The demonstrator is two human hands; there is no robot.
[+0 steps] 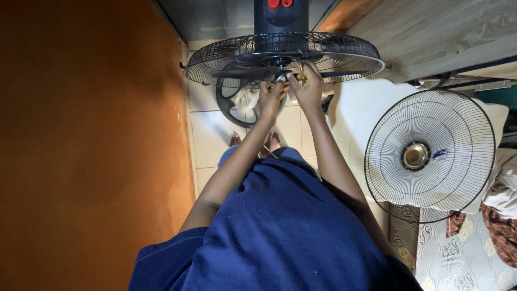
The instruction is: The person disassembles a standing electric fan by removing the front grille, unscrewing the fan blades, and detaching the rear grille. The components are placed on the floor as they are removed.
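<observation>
2 hands (pixel 291 91) pinched the fan hub (pixel 277 62) inside the rear grille (pixel 344 56); left should steady while right turned the small brass piece (pixel 301 77).

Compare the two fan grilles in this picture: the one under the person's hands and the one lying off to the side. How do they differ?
The rear grille sits mounted on the fan body, seen nearly edge-on; the loose front grille leans on a white cushion, facing the camera. The left hand and right hand work at the rear grille's hub; nobody touches the front grille, which has a gold centre cap. Both are round, dark wire.
</observation>
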